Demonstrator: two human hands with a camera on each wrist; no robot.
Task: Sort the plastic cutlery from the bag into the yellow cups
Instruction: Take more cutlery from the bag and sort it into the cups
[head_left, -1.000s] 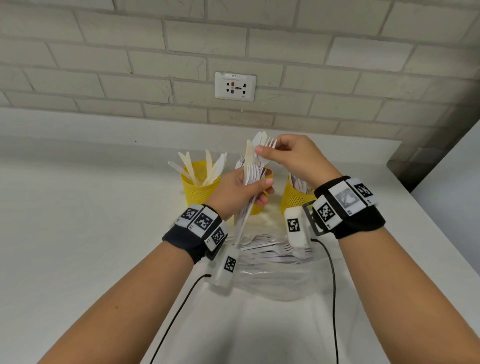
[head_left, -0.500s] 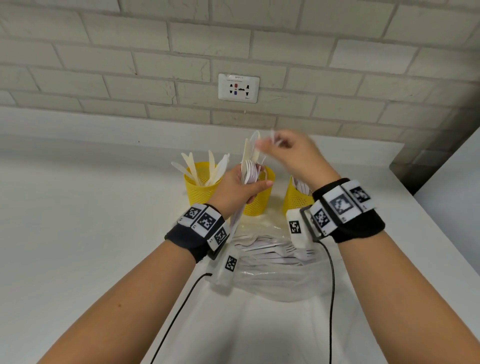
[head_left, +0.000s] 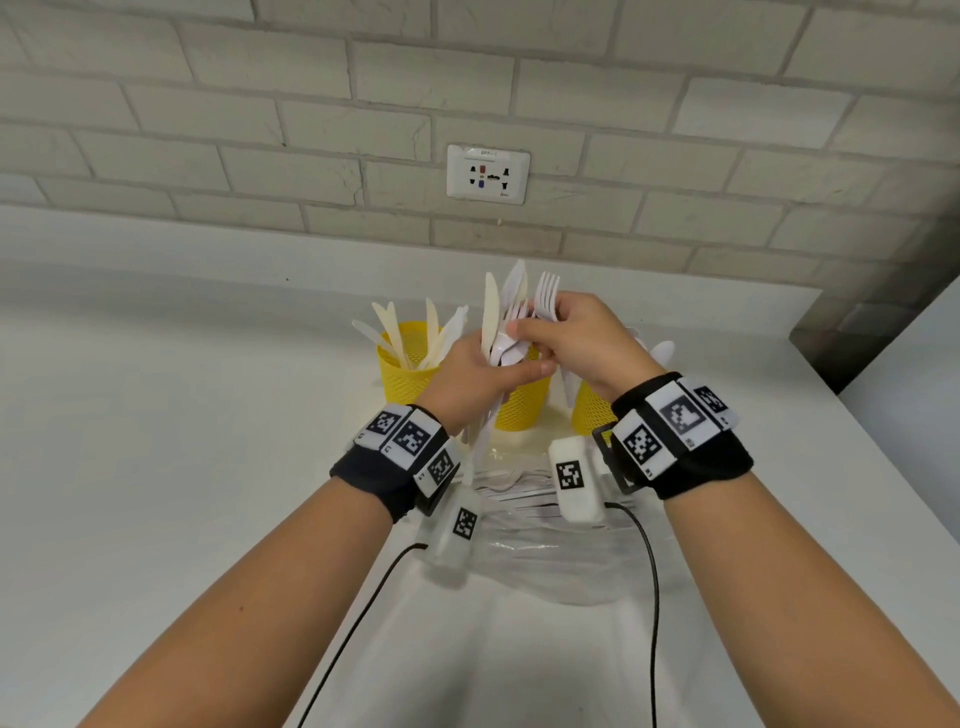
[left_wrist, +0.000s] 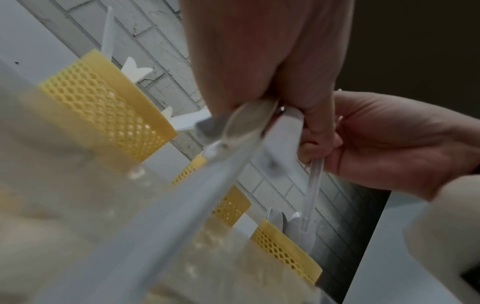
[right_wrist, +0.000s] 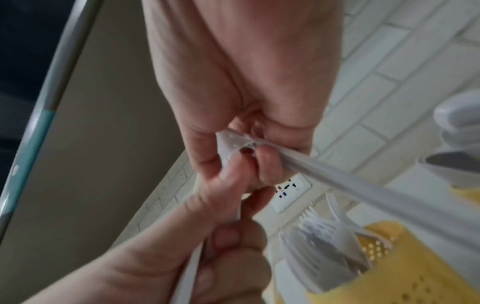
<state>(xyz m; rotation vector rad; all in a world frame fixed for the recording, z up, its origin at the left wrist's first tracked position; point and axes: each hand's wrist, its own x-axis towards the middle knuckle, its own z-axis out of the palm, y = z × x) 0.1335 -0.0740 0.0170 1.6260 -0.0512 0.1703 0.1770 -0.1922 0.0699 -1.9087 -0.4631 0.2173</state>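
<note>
My left hand (head_left: 485, 371) grips a mixed bundle of white plastic cutlery (head_left: 501, 322) upright above the middle yellow cup (head_left: 522, 402). My right hand (head_left: 566, 332) holds white forks (head_left: 546, 296) beside the bundle's top, its fingers touching the bundle. The left yellow cup (head_left: 402, 371) holds knives, the middle cup holds forks (right_wrist: 324, 236), and the right yellow cup (head_left: 592, 410) holds spoons. In the right wrist view the right hand (right_wrist: 249, 148) pinches fork handles (right_wrist: 337, 179). The clear bag (head_left: 540, 540) with more cutlery lies on the counter under my wrists.
The white counter (head_left: 156, 467) runs to a brick wall with a socket (head_left: 488, 174) behind the cups. The counter's right edge (head_left: 883, 447) drops off near the right cup. Sensor cables (head_left: 649, 597) trail from both wrists over the bag.
My right hand, which had lifted forks up and away from the bundle, has come back down against it. The left hand stays over the middle cup with the bundle.
</note>
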